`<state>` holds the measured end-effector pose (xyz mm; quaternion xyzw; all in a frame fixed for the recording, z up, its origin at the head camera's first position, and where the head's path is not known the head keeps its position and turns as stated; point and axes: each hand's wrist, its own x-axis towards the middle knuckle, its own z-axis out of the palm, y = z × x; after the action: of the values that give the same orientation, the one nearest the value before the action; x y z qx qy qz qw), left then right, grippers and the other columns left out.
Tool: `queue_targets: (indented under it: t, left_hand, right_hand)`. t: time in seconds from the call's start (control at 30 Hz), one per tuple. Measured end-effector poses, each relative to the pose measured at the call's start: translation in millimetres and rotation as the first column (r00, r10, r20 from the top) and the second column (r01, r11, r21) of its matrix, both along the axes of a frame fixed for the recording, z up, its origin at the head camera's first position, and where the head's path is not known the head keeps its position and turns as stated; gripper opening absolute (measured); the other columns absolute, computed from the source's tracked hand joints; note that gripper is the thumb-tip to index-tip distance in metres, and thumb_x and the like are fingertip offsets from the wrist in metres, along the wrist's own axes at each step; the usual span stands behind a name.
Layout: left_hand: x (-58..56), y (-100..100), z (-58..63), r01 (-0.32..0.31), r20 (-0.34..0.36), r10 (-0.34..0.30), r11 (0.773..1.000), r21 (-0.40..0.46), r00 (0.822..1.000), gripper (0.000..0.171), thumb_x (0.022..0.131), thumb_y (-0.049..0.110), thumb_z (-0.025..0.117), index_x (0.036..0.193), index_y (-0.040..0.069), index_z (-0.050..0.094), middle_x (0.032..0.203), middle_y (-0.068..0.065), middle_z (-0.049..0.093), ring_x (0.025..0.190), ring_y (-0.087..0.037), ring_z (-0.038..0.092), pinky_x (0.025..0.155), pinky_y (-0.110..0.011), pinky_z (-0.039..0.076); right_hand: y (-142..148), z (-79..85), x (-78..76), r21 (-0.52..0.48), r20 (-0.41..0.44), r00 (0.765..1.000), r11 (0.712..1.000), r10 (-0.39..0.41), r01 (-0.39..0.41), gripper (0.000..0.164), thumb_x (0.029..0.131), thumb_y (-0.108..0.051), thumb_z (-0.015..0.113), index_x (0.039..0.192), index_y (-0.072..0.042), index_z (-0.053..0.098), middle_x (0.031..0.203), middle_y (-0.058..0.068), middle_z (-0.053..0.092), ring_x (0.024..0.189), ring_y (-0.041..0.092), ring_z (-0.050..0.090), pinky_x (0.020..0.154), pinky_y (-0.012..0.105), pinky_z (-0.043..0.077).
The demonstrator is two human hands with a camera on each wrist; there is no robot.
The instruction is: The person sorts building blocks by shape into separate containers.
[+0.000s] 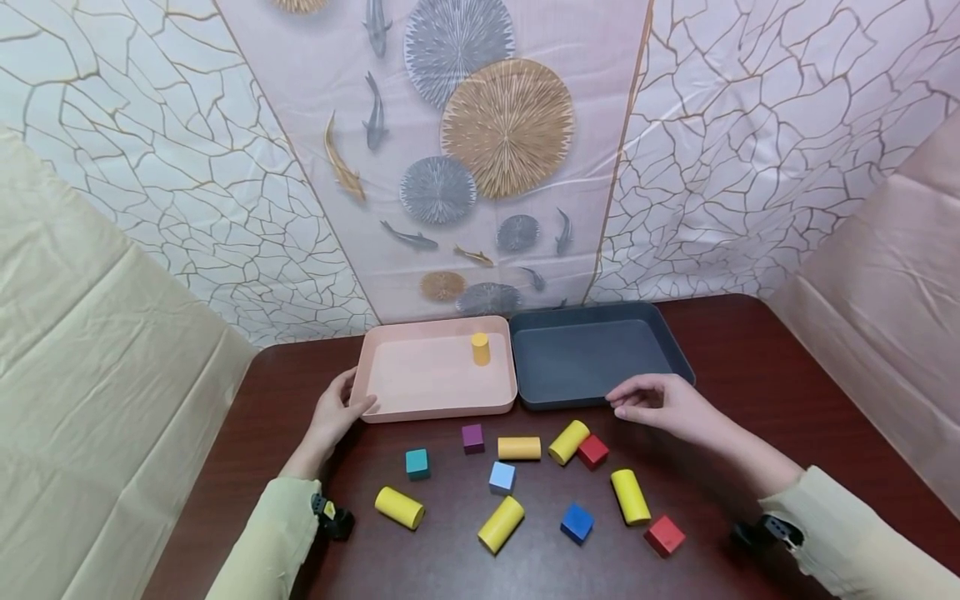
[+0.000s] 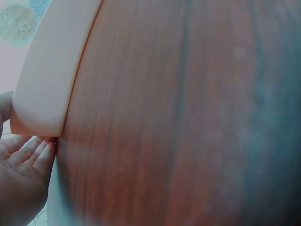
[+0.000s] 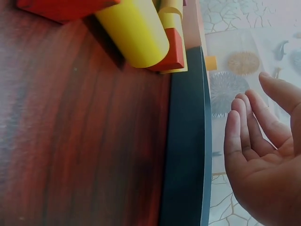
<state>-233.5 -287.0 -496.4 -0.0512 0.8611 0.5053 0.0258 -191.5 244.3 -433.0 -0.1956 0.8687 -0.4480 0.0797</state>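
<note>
The left hand (image 1: 335,414) had the smooth, round-cornered pink tray (image 1: 416,379) pinched at its near-left corner, thumb over the rim. The right hand (image 1: 667,406) was loosely bent and holding nothing, right by the near edge of the dark tray (image 1: 592,354). An orange cylinder (image 1: 481,350) stood in the pink one; cubes (image 1: 577,524) and yellow cylinders (image 1: 501,525) lay nearer on shiny, wood-grained tabletop (image 1: 742,350).

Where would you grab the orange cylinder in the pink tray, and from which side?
Probably round its upper sides, from above: the orange cylinder stands upright, and the raised walls of the pink tray could hinder a low sideways reach.
</note>
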Motion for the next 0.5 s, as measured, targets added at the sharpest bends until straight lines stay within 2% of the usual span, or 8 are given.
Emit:
queue_targets:
  t: [0.2, 0.5]
  left_hand:
    - [0.6, 0, 0.5, 0.003, -0.002, -0.003, 1.0, -0.001, 1.0, 0.074, 0.104, 0.013, 0.068, 0.165, 0.0, 0.029, 0.157, -0.03, 0.047, 0.142, -0.043, 0.049, 0.12, -0.055, 0.042]
    - [0.9, 0, 1.2, 0.005, 0.002, -0.005, 1.0, 0.007, 1.0, 0.074, 0.104, 0.014, 0.068, 0.166, 0.0, 0.029, 0.158, -0.029, 0.046, 0.144, -0.043, 0.048, 0.121, -0.056, 0.041]
  right_hand:
    - [5, -4.1, 7.1, 0.014, 0.023, 1.0, 1.0, -0.017, 0.017, 0.023, 0.098, -0.015, 0.078, 0.118, -0.004, 0.077, 0.109, 0.01, 0.077, 0.087, 0.002, 0.066, 0.076, 0.021, 0.058]
    - [9, -12.6, 15.5, -0.034, 0.077, 0.997, 0.999, 0.016, -0.013, 0.028, 0.099, -0.013, 0.076, 0.122, 0.002, 0.074, 0.115, 0.018, 0.076, 0.089, 0.001, 0.067, 0.076, 0.021, 0.059]
